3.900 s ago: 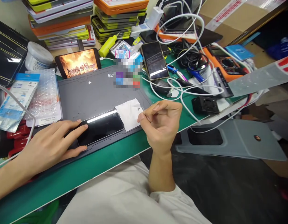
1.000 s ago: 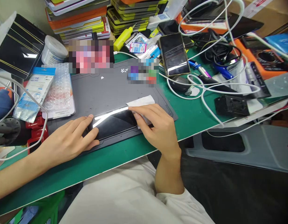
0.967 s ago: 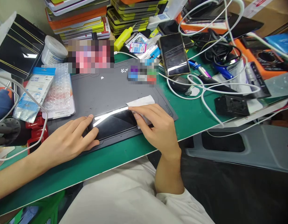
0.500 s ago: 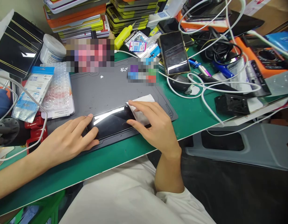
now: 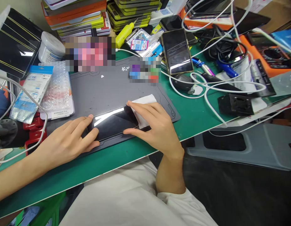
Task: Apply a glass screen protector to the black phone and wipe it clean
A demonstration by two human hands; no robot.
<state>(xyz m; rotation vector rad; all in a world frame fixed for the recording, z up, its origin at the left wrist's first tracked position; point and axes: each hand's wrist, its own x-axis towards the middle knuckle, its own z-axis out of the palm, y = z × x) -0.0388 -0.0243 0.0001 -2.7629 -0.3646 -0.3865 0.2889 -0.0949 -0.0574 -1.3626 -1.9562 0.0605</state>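
A smartphone with a black, glossy screen lies face up on the dark grey work mat. A strip of light reflects along its upper side. My left hand holds the phone's left end, fingertips at the corner and thumb near the lower edge. At the right end, my right hand spans the phone, with a fingertip at the top edge and the thumb at the bottom edge. A white sheet, paper or cloth, lies beside that end, partly hidden beneath my right hand.
Another phone lies farther back, near a looping white cable. Bubble-wrapped packaging and a blue-white packet are at left. A yellow bottle, a white tub and stacked cases stand behind. An orange multimeter is at right.
My right thumb has moved from over the screen down to the phone's lower edge, and the fingers reach slightly left along the top edge. My left hand stays in place on the phone.
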